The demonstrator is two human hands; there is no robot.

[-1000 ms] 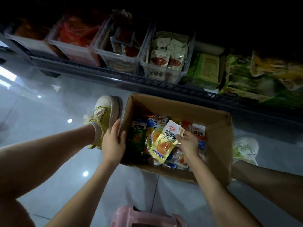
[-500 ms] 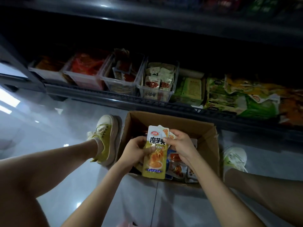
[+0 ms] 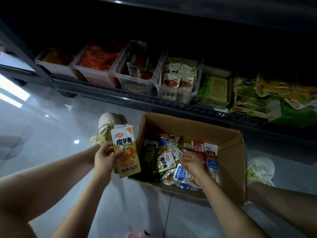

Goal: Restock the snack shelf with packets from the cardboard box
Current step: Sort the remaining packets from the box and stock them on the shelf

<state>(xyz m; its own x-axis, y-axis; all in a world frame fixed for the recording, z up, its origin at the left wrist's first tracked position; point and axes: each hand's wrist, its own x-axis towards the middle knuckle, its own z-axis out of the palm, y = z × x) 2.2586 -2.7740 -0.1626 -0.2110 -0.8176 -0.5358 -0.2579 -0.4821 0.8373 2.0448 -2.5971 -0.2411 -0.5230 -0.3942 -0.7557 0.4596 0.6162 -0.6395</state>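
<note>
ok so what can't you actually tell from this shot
All from the head view:
How many yellow packets the left hand holds: the front one covers the rest.
Whether the right hand grips anything in the cardboard box: blur and its own back hide the fingers.
What the leftmost shelf bin holds: too dark.
The pink object: cut off by the bottom edge.

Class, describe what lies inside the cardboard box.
Snack packets in yellow, green, white and blue lie piled in the cardboard box. The right hand reaches among them, covering some; the box's bottom is hidden.
</note>
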